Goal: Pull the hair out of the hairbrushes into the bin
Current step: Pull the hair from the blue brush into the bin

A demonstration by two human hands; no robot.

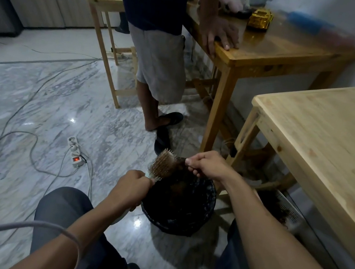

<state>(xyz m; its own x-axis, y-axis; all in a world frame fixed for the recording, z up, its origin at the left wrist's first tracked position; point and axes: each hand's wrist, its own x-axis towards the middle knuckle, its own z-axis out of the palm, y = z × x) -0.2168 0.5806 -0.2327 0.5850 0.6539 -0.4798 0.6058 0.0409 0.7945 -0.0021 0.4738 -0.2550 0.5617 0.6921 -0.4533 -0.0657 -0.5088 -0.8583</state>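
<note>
A hairbrush (pixel 164 162) with a tan bristle pad is held over the black bin (pixel 204 215), which stands on the floor between my knees. My left hand (pixel 128 190) is shut on the brush's pale handle, bristles turned up and to the right. My right hand (pixel 207 164) sits just right of the brush head, fingers pinched on a dark clump of hair (pixel 182 169) that stretches from the bristles down toward the bin. Dark hair lies inside the bin.
A person (pixel 160 40) stands ahead, one hand on a varnished wooden table (pixel 274 54). A pale wooden table (pixel 330 142) is at my right, with a white basket (pixel 284 212) of dark stuff below it. A power strip (pixel 75 150) and cables cross the marble floor at left.
</note>
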